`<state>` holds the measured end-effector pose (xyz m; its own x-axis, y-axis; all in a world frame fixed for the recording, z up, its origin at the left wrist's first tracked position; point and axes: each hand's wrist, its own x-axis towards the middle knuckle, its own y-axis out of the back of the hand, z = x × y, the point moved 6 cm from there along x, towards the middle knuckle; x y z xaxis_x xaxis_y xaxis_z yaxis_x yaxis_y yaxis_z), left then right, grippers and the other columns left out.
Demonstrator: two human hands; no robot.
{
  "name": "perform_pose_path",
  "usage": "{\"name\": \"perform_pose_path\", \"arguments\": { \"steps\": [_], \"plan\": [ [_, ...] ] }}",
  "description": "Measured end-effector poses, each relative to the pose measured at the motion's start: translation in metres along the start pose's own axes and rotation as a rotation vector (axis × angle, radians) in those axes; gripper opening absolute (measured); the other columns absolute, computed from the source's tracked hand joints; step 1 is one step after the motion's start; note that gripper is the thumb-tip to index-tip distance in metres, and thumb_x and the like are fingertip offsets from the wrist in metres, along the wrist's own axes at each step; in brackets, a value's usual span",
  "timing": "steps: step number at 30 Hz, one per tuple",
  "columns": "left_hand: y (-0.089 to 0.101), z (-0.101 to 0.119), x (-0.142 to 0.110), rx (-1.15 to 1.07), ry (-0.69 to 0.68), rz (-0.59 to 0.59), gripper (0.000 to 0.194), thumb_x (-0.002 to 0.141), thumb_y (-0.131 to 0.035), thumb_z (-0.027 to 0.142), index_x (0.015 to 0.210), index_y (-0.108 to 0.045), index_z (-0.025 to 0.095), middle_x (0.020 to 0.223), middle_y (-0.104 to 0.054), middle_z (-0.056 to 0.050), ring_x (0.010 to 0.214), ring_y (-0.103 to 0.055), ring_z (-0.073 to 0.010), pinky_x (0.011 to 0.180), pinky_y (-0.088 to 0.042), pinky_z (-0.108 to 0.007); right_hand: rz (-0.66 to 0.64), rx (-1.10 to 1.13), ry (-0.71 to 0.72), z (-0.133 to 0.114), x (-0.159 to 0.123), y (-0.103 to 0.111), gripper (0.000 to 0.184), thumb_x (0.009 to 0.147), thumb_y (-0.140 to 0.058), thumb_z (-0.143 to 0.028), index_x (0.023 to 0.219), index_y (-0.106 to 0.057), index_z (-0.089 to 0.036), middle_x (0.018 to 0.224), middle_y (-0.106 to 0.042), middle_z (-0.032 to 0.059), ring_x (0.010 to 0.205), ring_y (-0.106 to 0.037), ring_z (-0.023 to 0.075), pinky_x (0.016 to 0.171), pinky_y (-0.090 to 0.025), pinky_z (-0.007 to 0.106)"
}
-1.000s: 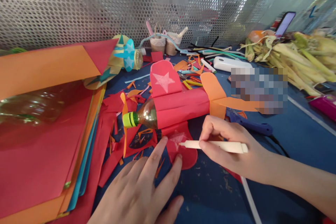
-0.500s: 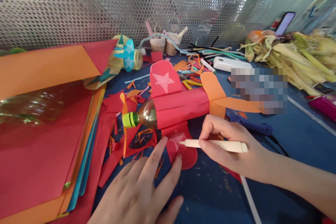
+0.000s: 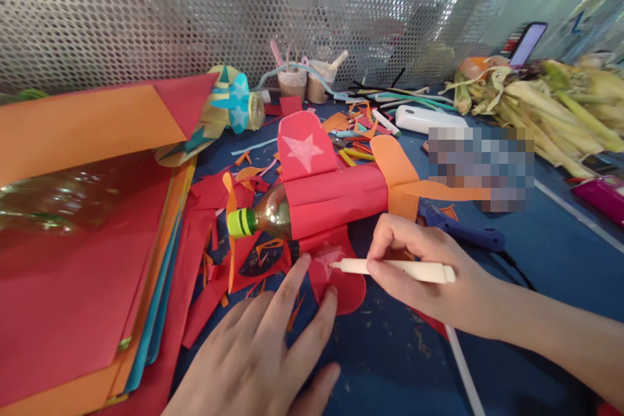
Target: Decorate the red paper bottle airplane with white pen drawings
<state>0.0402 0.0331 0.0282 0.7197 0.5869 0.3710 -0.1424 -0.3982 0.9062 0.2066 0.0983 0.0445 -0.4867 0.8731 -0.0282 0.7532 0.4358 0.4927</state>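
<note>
A toy plane (image 3: 336, 195) made from a plastic bottle wrapped in red paper lies on its belly, with an orange paper tail (image 3: 397, 159) and an orange propeller by its green cap (image 3: 242, 223). Its far red wing (image 3: 292, 125) carries a whitish star. On the near red wing (image 3: 348, 296) is a fainter star. My right hand (image 3: 424, 260) grips a white marker pen (image 3: 390, 268), its tip on that fainter star. My left hand (image 3: 263, 338) is spread flat, two fingertips pressing the near wing's edge.
Coloured paper sheets (image 3: 88, 299) are stacked at the left under a large clear bottle. Paper scraps (image 3: 214, 188) surround the plane. A blue glue gun (image 3: 463, 231) with a cord lies right of the tail. Corn husks (image 3: 550, 101) lie at the far right, before a perforated metal screen (image 3: 195, 19).
The marker and my right hand have shifted very slightly left, the tip staying on the near wing's star. My left hand keeps its place.
</note>
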Motion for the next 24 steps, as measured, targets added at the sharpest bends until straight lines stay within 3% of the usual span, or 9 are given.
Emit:
{"name": "perform_pose_path", "arguments": {
  "steps": [24],
  "plan": [
    [0.0002, 0.0015, -0.0010, -0.013, -0.005, 0.001, 0.041, 0.094, -0.043, 0.038, 0.129, -0.057, 0.021, 0.128, -0.061, -0.019, 0.086, -0.071, -0.0247, 0.065, -0.060, -0.036, 0.019, -0.043, 0.015, -0.0043, 0.0017, 0.0019, 0.018, 0.088, -0.054, -0.026, 0.073, -0.044, -0.021, 0.052, -0.043, -0.0082, 0.043, -0.037, 0.0060, 0.039, -0.028, 0.018]
  ]
}}
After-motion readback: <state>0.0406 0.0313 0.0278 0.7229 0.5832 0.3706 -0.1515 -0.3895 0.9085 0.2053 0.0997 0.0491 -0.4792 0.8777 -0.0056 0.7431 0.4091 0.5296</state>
